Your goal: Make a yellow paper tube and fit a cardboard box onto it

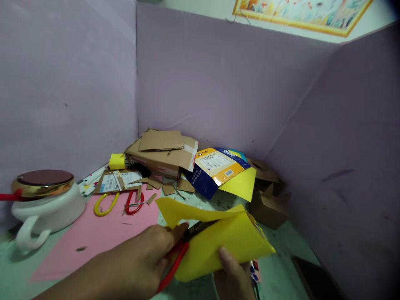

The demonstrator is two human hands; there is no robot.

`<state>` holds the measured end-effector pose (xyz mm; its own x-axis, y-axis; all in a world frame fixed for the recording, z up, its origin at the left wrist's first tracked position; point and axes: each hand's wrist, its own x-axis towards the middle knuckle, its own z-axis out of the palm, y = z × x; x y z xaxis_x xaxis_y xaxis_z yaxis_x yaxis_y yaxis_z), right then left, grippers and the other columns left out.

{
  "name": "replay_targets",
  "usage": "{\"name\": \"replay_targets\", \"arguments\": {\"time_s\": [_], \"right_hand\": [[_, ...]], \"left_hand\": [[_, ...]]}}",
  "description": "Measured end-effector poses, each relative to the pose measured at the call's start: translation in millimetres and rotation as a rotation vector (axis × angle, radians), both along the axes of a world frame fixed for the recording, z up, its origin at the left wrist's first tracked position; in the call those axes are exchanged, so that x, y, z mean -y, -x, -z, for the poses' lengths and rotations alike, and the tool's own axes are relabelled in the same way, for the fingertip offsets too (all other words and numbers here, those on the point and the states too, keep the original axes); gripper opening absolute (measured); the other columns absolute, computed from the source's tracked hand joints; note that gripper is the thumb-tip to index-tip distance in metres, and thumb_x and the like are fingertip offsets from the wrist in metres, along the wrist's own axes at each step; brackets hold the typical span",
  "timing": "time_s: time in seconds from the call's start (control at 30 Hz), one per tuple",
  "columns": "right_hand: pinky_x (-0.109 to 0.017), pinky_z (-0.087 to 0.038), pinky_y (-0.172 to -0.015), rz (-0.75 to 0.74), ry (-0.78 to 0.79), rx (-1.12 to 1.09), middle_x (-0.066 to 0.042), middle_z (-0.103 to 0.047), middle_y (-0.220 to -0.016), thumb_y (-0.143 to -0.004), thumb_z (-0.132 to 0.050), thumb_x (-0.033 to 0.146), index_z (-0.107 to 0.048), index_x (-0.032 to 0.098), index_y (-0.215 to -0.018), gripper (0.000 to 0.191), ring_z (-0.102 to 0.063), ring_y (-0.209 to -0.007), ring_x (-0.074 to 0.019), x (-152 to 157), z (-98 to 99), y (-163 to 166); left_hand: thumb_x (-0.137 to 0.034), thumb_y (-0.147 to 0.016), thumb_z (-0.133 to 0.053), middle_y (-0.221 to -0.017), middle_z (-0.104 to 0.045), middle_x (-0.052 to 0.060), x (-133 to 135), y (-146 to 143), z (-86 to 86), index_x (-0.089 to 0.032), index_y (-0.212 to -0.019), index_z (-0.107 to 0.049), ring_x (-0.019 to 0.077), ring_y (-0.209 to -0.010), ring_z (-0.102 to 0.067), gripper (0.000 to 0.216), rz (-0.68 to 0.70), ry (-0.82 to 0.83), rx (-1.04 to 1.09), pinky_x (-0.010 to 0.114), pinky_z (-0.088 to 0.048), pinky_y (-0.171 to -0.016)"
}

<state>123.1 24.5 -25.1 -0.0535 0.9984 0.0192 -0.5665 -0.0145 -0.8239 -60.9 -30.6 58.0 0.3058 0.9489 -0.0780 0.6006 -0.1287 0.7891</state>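
My left hand (156,250) is closed round the red handles of a pair of scissors (178,262). Their dark blades lie in a slit of a yellow paper sheet (215,250), with one strip of the sheet raised above them. From below, my right hand (236,273) grips the sheet, its thumb pressed on the front face and its other fingers mostly hidden. Something layered and brownish shows at the sheet's right end; I cannot make out what it is.
Cardboard boxes (156,156) and a blue-and-orange packet (215,166) are heaped at the back. Other scissors with yellow handles (96,208) and red handles (126,206) lie on pink paper (125,233). A white cup (59,208) stands left, a dark flat object (315,275) right.
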Motion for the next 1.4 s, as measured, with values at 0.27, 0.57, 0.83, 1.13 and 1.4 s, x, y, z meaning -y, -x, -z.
{"name": "replay_targets", "arguments": {"time_s": [0.27, 0.57, 0.83, 1.13, 1.4], "right_hand": [[-0.035, -0.056, -0.071, -0.03, 0.081, -0.023, -0.003, -0.075, -0.091, -0.057, -0.082, 0.035, -0.055, 0.027, -0.124, 0.073, -0.069, -0.08, -0.0251, 6, -9.0, 7], [-0.035, -0.055, -0.073, -0.036, 0.079, -0.016, -0.004, -0.075, -0.088, -0.057, -0.083, 0.039, -0.056, 0.027, -0.123, 0.072, -0.069, -0.078, -0.0238, 5, -13.4, 8], [-0.034, -0.055, -0.071, 0.013, 0.091, -0.003, -0.003, -0.075, -0.089, -0.058, -0.082, 0.035, -0.059, 0.026, -0.119, 0.066, -0.069, -0.078, -0.0235, 3, 0.3, 3], [-0.038, -0.056, -0.068, -0.021, 0.127, -0.058, -0.006, -0.075, -0.088, -0.055, -0.083, 0.034, -0.058, 0.023, -0.12, 0.071, -0.069, -0.076, -0.0264, 7, -7.1, 9], [-0.037, -0.055, -0.07, -0.034, 0.049, 0.034, -0.006, -0.074, -0.091, -0.058, -0.082, 0.035, -0.056, 0.023, -0.122, 0.07, -0.067, -0.081, -0.0261, 5, 12.5, 0]], "left_hand": [[-0.023, -0.083, -0.047, -0.095, -0.067, 0.004, 0, -3, 3.6, -0.026, -0.111, -0.051, 0.0183, -0.076, -0.062, 0.028, 0.026, -0.054, -0.015, 0.024, -0.048, -0.065], [-0.015, -0.08, -0.047, -0.088, -0.067, 0.002, -2, -3, 4.1, -0.024, -0.102, -0.054, 0.0148, -0.073, -0.061, 0.025, 0.009, -0.087, 0.01, 0.021, -0.044, -0.062], [-0.016, -0.077, -0.047, -0.075, -0.063, 0.0, -7, -2, 8.2, -0.022, -0.094, -0.057, 0.0121, -0.061, -0.055, 0.021, -0.063, -0.241, -0.126, 0.021, -0.037, -0.052], [-0.011, -0.07, -0.045, -0.07, -0.058, 0.002, -12, 1, 9.0, -0.02, -0.082, -0.049, 0.0165, -0.059, -0.051, 0.016, 0.046, -0.339, -0.343, 0.028, -0.035, -0.052], [-0.016, -0.083, -0.043, -0.098, -0.064, 0.004, -8, 2, 15.2, -0.024, -0.107, -0.049, 0.0187, -0.085, -0.061, 0.026, 0.004, -0.172, -0.167, 0.027, -0.047, -0.07]]}}
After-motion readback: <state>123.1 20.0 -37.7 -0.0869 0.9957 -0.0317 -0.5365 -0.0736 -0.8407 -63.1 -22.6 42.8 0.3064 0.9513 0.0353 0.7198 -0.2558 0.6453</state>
